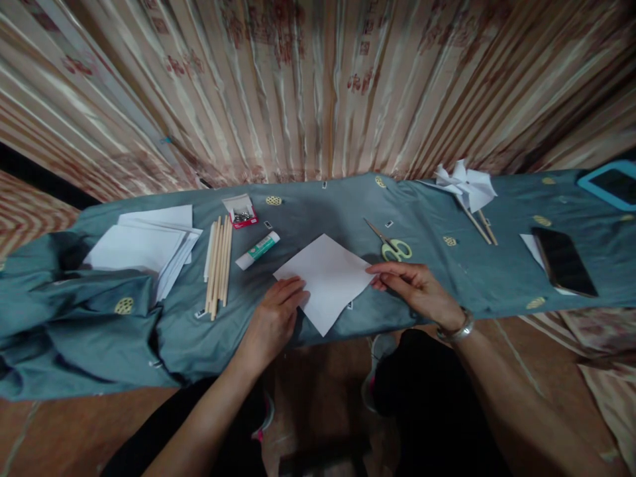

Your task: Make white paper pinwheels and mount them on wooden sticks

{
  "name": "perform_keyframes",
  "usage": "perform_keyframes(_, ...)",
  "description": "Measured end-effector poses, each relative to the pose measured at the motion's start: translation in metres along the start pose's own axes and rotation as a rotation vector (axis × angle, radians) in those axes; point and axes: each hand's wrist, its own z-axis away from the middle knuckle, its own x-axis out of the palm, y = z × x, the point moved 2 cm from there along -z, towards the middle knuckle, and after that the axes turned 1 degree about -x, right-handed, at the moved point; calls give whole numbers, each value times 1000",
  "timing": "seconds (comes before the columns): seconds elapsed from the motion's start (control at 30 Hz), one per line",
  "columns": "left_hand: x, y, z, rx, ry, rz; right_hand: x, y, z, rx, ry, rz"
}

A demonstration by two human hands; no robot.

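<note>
A white square sheet of paper [324, 281] lies turned like a diamond near the table's front edge. My left hand [275, 315] is closed at its lower left side, with the fingertips over the edge. At the right corner, my right hand [415, 288] pinches the paper between thumb and fingers, and that side bends up slightly. Just behind my right hand lie green-handled scissors [396, 250], blades pointing away to the left. Left of the sheet rests a green and white glue stick [258, 250].
On the left are a stack of white paper [139, 248], wooden sticks [218, 268] and an open red box of small metal pieces [242, 215]. Paper pinwheels [467, 185] on sticks, a dark phone [564, 262] and a blue-framed device [609, 184] lie right. A curtain [308, 93] hangs behind.
</note>
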Motion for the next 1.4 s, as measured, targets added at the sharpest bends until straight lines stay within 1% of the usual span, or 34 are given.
perform_keyframes(0.1,-3,-1,-2,-82,29,88,0,-2,2,18,42,-9)
perform_keyframes(0.2,-10,4,-7,-150,78,144,3,-6,5,15,141,-33)
perform_keyframes(0.23,-12,8,-9,-150,94,144,5,-8,7,12,185,-42)
perform_keyframes(0.3,-15,18,-12,-110,93,104,13,-12,12,12,253,-65)
perform_keyframes(0.37,-13,30,-16,-32,57,30,24,-17,18,18,268,-90)
perform_keyframes(0.47,-5,40,-19,-1,-19,-51,41,-26,30,15,196,-84)
perform_keyframes(0.57,2,39,-21,12,-30,-59,48,-38,40,-8,101,34)
perform_keyframes(0.63,3,37,-21,29,-10,-39,45,-45,43,-72,85,171)
perform_keyframes(0.7,2,36,-21,36,6,-1,37,-48,43,-180,144,332)
perform_keyframes(0.77,-1,38,-20,41,4,64,27,-46,40,-281,210,476)
perform_keyframes(0.83,-3,42,-18,46,-8,134,21,-39,35,-324,190,556)
perform_keyframes(0.9,-4,48,-16,52,-26,195,18,-29,31,-319,87,548)
perform_keyframes(0.97,-5,53,-15,54,-45,241,17,-22,27,-297,-17,477)
perform_keyframes(1.07,-4,57,-14,41,-71,265,17,-15,23,-246,-95,347)
perform_keyframes(1.2,-2,49,-12,-51,-130,267,18,-9,15,-115,-145,312)
perform_keyframes(1.27,-1,39,-9,-115,-112,263,19,-5,11,-74,-162,311)
perform_keyframes(1.33,-1,26,-5,-169,-53,212,18,-3,8,-97,-135,284)
perform_keyframes(1.4,-3,12,1,-200,8,115,16,1,6,-160,-85,242)
